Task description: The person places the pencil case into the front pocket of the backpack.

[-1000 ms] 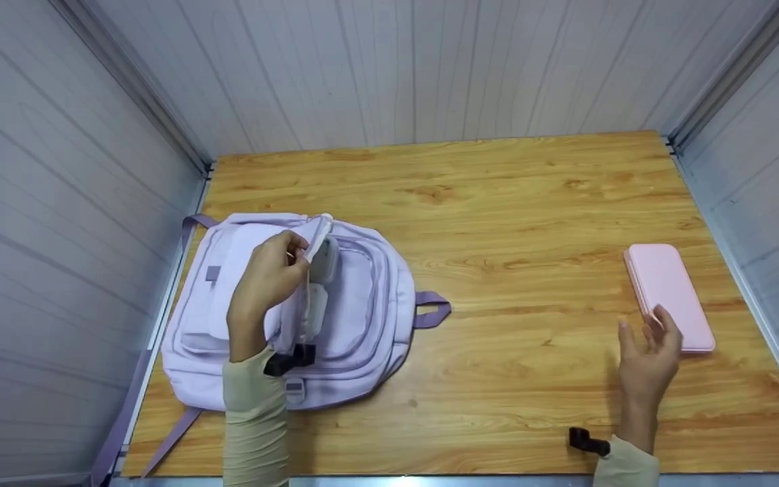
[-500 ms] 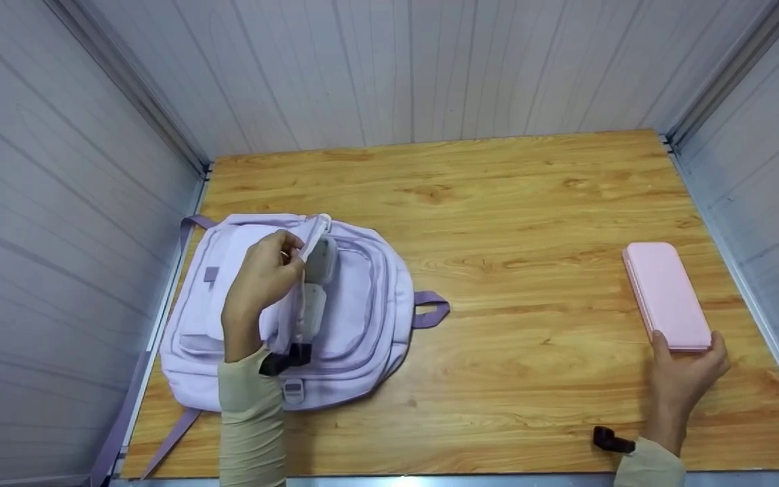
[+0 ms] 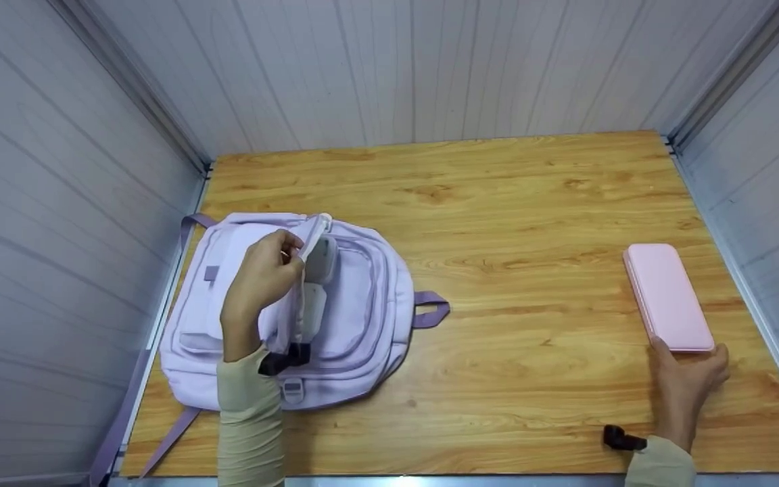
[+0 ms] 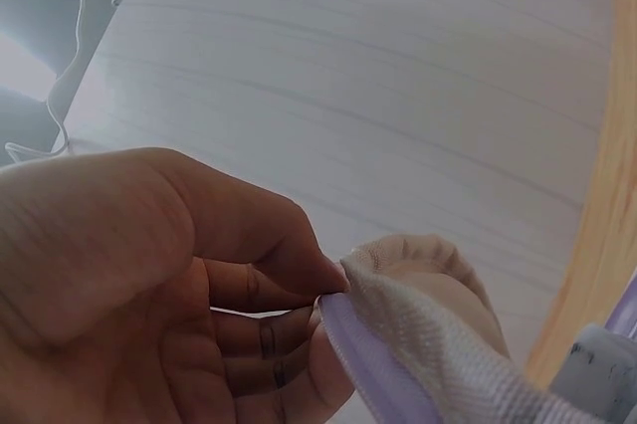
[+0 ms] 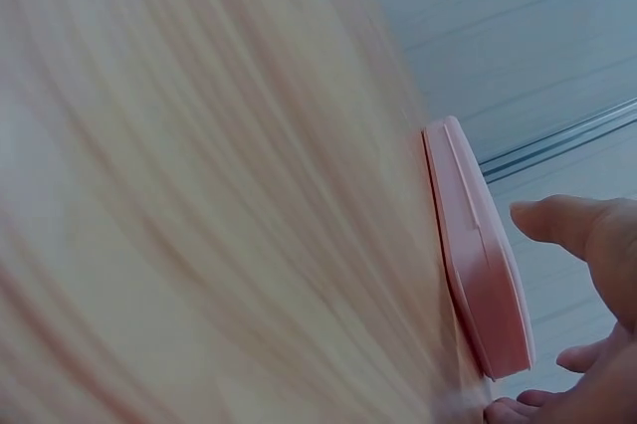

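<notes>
A lavender backpack lies flat on the left of the table. My left hand pinches the edge of its unzipped front pocket between thumb and fingers, lifting the flap; the left wrist view shows the fabric edge at the fingertips. Two whitish translucent items show inside the pocket. At the right lies a pink pencil-case-like box, closed. My right hand spreads thumb and fingers about its near end. In the right wrist view the thumb stands apart from the box.
The wood-patterned table spreads between backpack and box. Pale panel walls enclose it at the back and both sides. A purple carry loop sticks out rightward, and a strap trails at the front left.
My right hand has moved rightward and toward the near edge, from beside the pink box to around its near end. The left hand keeps its pinch on the pocket edge, nearly still.
</notes>
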`<state>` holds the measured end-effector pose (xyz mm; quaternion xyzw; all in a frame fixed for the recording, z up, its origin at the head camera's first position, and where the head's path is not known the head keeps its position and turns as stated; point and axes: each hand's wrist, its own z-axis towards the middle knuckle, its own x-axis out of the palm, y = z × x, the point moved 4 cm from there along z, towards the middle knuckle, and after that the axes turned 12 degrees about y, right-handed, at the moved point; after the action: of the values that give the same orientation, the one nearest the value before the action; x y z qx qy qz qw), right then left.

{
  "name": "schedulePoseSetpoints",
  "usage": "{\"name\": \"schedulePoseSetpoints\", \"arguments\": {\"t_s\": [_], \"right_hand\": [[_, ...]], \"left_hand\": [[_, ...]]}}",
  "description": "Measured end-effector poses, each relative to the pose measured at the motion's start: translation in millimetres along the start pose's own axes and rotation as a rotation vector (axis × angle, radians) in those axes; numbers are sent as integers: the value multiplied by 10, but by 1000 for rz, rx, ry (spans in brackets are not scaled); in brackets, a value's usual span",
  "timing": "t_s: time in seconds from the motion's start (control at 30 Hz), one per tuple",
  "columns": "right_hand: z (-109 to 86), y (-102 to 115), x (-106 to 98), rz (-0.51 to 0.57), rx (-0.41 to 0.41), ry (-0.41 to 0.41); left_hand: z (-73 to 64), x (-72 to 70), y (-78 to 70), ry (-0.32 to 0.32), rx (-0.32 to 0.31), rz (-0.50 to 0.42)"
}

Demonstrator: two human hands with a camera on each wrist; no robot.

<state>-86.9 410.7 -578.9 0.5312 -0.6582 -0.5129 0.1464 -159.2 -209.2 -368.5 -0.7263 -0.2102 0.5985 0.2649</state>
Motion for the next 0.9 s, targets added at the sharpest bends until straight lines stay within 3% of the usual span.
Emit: {"name": "schedulePoseSetpoints", "arguments": {"t_s": [0.4,0.7,0.9], "right_hand": [[122,17,10,-139,-18,23],[187,40,-1,-181,-101,1],[195,56,10,-209,-92,12]], "left_hand": [[1,14,-5,7,-5,-6],[13,31,-15,19,-4,-4],[1,30,-18,18,-7,-3]]}}
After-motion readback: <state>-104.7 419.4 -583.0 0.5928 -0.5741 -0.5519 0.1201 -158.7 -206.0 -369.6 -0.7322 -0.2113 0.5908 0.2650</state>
